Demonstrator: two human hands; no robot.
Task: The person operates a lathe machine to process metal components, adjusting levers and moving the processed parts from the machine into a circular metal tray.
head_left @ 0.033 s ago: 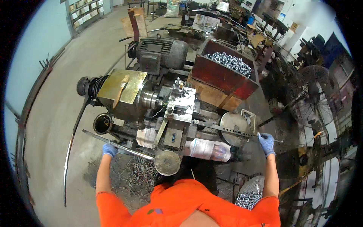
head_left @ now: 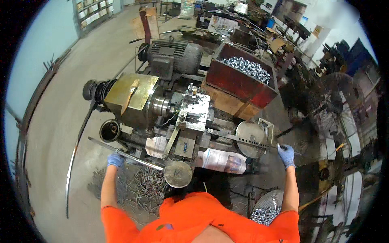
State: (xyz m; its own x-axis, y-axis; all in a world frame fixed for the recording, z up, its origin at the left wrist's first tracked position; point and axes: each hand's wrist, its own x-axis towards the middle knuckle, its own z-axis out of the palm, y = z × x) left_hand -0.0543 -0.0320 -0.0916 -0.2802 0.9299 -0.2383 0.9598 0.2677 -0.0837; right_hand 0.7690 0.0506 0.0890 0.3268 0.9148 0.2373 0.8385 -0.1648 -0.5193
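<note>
My left hand (head_left: 116,160), in a blue glove, is closed round a long metal lever (head_left: 139,160) that slants down to a round disc (head_left: 178,174). At the right, my right hand (head_left: 286,156), also gloved, is closed on the end of a flat bar with a row of holes (head_left: 243,139). That bar runs left to the bright metal tool block (head_left: 193,111) of a small lathe. Left of the block is the spindle chuck (head_left: 161,106); a green glint shows between them. My fingers partly hide both grips.
A brush (head_left: 129,99) lies on the brass-coloured cover (head_left: 142,87). Behind stands a motor (head_left: 175,56), and a red bin (head_left: 243,81) of shiny metal parts. Newspaper (head_left: 223,161) lies under the bar. Metal shavings (head_left: 148,184) cover the floor; a fan (head_left: 334,106) stands right.
My left hand and the lever's near part sit very slightly lower and further left. Both hands keep their grips; the whole view has shifted a little.
</note>
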